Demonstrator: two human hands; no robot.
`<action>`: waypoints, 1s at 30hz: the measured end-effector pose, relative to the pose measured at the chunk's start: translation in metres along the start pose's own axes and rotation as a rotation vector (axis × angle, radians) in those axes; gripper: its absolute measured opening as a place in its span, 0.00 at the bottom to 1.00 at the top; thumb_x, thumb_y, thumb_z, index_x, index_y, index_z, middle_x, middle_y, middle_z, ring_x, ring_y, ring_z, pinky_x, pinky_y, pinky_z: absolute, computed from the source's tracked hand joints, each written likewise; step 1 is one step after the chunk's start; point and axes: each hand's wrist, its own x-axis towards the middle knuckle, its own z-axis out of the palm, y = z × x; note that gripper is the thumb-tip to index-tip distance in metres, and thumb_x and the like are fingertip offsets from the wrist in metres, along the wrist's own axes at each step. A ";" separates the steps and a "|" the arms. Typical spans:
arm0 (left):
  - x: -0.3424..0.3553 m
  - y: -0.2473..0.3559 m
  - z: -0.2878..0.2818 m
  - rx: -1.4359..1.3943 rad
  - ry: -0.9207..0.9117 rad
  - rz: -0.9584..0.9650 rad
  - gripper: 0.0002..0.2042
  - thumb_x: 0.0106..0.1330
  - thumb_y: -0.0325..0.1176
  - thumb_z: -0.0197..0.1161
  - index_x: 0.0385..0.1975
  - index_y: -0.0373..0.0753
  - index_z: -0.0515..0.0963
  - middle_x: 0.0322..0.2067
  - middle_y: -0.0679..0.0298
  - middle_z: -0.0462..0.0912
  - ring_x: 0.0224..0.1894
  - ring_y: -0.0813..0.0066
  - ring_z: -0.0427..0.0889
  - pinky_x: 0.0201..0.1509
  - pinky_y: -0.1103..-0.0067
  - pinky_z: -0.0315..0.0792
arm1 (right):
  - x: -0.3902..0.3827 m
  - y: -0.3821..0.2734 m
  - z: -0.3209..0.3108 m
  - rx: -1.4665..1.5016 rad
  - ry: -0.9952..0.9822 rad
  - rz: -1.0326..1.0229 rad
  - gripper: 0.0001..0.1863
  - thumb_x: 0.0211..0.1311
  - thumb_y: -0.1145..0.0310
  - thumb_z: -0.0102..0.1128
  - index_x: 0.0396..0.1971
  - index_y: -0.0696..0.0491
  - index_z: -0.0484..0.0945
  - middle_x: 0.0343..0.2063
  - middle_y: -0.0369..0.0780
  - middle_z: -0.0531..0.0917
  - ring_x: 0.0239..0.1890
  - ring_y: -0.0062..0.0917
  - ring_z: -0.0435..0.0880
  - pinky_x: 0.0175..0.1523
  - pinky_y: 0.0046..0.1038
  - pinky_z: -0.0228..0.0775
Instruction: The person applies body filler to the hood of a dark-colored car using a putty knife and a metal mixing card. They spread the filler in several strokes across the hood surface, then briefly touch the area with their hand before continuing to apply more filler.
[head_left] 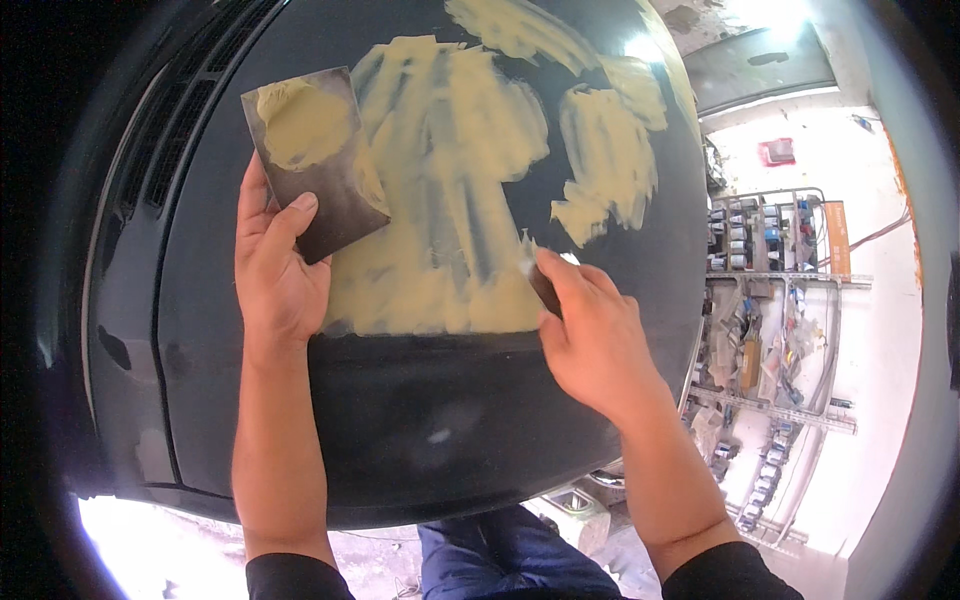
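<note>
A dark flat board with a lump of yellow filler on its upper part is in my left hand, my thumb lying on its face. My right hand grips a small flat spreader, its edge at the right side of a large smeared yellow filler patch on a dark car panel. More smeared filler covers part of the panel's upper right.
A black vent grille runs along the panel's left. Beyond its right edge, metal racks hold small containers and assorted items, with a red object above them. My legs show below the panel's lower edge.
</note>
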 end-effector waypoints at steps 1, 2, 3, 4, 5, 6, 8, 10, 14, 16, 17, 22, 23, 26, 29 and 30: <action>0.000 0.000 0.001 0.015 0.024 0.004 0.27 0.62 0.20 0.49 0.64 0.40 0.60 0.56 0.57 0.72 0.57 0.63 0.74 0.61 0.65 0.69 | 0.009 -0.004 0.004 0.002 -0.001 0.005 0.28 0.55 0.73 0.54 0.59 0.55 0.65 0.47 0.44 0.78 0.56 0.37 0.72 0.50 0.47 0.64; 0.000 0.000 0.000 0.018 0.027 0.000 0.27 0.63 0.20 0.48 0.64 0.40 0.60 0.56 0.57 0.72 0.57 0.63 0.74 0.61 0.65 0.69 | 0.013 -0.013 0.003 -0.007 -0.055 0.045 0.28 0.54 0.73 0.55 0.58 0.56 0.65 0.48 0.44 0.78 0.56 0.36 0.72 0.48 0.48 0.65; 0.000 0.000 0.000 0.021 0.028 -0.004 0.27 0.63 0.20 0.48 0.64 0.40 0.60 0.56 0.57 0.72 0.57 0.63 0.74 0.61 0.65 0.69 | 0.011 -0.019 0.008 -0.031 -0.086 0.030 0.28 0.53 0.73 0.55 0.57 0.56 0.66 0.49 0.43 0.78 0.56 0.35 0.72 0.48 0.48 0.65; 0.001 0.000 0.000 0.019 0.029 -0.007 0.27 0.63 0.20 0.48 0.64 0.40 0.60 0.56 0.57 0.72 0.57 0.63 0.74 0.61 0.65 0.69 | 0.003 -0.027 0.013 -0.060 -0.116 0.016 0.28 0.53 0.74 0.55 0.57 0.57 0.67 0.49 0.43 0.78 0.56 0.34 0.72 0.47 0.47 0.65; 0.000 0.000 -0.001 0.026 0.032 -0.012 0.27 0.63 0.20 0.48 0.64 0.40 0.60 0.56 0.57 0.72 0.57 0.63 0.74 0.62 0.65 0.69 | -0.007 -0.032 0.018 -0.083 -0.151 0.001 0.27 0.52 0.74 0.55 0.56 0.57 0.67 0.49 0.42 0.78 0.56 0.33 0.72 0.46 0.47 0.65; 0.000 0.000 -0.001 0.032 0.033 -0.018 0.27 0.63 0.20 0.48 0.64 0.40 0.60 0.56 0.57 0.73 0.57 0.63 0.74 0.62 0.65 0.69 | -0.017 -0.036 0.021 -0.064 -0.166 -0.053 0.28 0.51 0.73 0.56 0.56 0.57 0.67 0.50 0.40 0.78 0.56 0.30 0.71 0.46 0.46 0.65; 0.000 0.000 0.000 0.012 0.022 -0.019 0.27 0.62 0.20 0.48 0.64 0.40 0.60 0.56 0.57 0.73 0.57 0.63 0.74 0.62 0.65 0.68 | -0.030 -0.035 0.024 -0.084 -0.167 -0.095 0.30 0.50 0.73 0.57 0.57 0.57 0.66 0.51 0.39 0.77 0.56 0.30 0.71 0.45 0.45 0.65; 0.001 0.000 -0.003 -0.024 0.005 -0.009 0.27 0.62 0.20 0.48 0.64 0.40 0.60 0.56 0.57 0.73 0.57 0.62 0.74 0.62 0.65 0.68 | -0.040 -0.029 0.029 -0.123 -0.168 -0.140 0.32 0.49 0.72 0.57 0.59 0.56 0.65 0.54 0.39 0.76 0.55 0.31 0.71 0.45 0.43 0.65; -0.001 0.001 0.003 -0.008 0.069 -0.008 0.27 0.62 0.19 0.48 0.63 0.39 0.62 0.53 0.58 0.75 0.55 0.66 0.75 0.60 0.68 0.70 | -0.045 0.000 0.006 -0.153 -0.181 0.027 0.30 0.54 0.72 0.54 0.60 0.53 0.65 0.51 0.42 0.76 0.56 0.34 0.72 0.49 0.47 0.63; 0.000 -0.001 -0.002 -0.014 0.025 -0.001 0.26 0.62 0.20 0.48 0.63 0.39 0.62 0.53 0.57 0.75 0.55 0.66 0.75 0.60 0.68 0.69 | -0.017 0.021 -0.006 -0.059 -0.104 0.073 0.28 0.56 0.72 0.53 0.60 0.54 0.65 0.49 0.45 0.77 0.57 0.37 0.72 0.51 0.49 0.64; 0.000 -0.001 -0.002 -0.024 0.013 -0.002 0.26 0.62 0.20 0.48 0.63 0.38 0.62 0.53 0.57 0.75 0.55 0.66 0.75 0.61 0.68 0.69 | -0.004 0.027 -0.012 -0.024 -0.077 0.091 0.28 0.56 0.73 0.54 0.60 0.54 0.65 0.49 0.46 0.77 0.57 0.37 0.72 0.51 0.49 0.64; -0.001 -0.002 0.002 0.011 0.022 0.014 0.26 0.62 0.20 0.48 0.63 0.38 0.63 0.53 0.57 0.75 0.55 0.66 0.75 0.60 0.69 0.70 | -0.003 0.023 0.002 -0.020 -0.128 0.054 0.28 0.55 0.73 0.55 0.58 0.54 0.65 0.48 0.45 0.78 0.56 0.38 0.73 0.50 0.49 0.65; -0.002 -0.002 0.000 0.014 0.020 0.008 0.26 0.62 0.20 0.48 0.63 0.37 0.63 0.53 0.57 0.75 0.56 0.66 0.75 0.61 0.69 0.70 | -0.014 0.019 0.008 -0.042 -0.146 0.048 0.28 0.55 0.73 0.56 0.58 0.54 0.65 0.49 0.45 0.78 0.56 0.38 0.73 0.50 0.49 0.65; -0.001 -0.003 -0.002 0.009 -0.005 -0.001 0.26 0.62 0.20 0.48 0.62 0.37 0.63 0.53 0.57 0.76 0.56 0.66 0.75 0.61 0.69 0.69 | -0.038 0.024 0.026 -0.028 -0.111 -0.008 0.29 0.53 0.73 0.57 0.58 0.53 0.64 0.48 0.43 0.78 0.56 0.36 0.72 0.49 0.47 0.65; -0.001 -0.002 0.000 0.013 -0.022 0.005 0.26 0.62 0.20 0.48 0.63 0.38 0.62 0.54 0.57 0.75 0.56 0.65 0.74 0.61 0.67 0.69 | -0.056 0.024 0.026 -0.033 -0.119 -0.013 0.29 0.52 0.73 0.58 0.58 0.52 0.65 0.48 0.42 0.77 0.56 0.36 0.72 0.49 0.46 0.63; -0.001 -0.002 0.001 0.013 -0.015 0.008 0.26 0.62 0.20 0.48 0.64 0.39 0.61 0.55 0.57 0.74 0.57 0.63 0.74 0.61 0.66 0.69 | -0.060 0.024 0.023 -0.033 -0.124 -0.011 0.29 0.52 0.73 0.58 0.58 0.52 0.65 0.48 0.42 0.77 0.56 0.36 0.72 0.50 0.45 0.63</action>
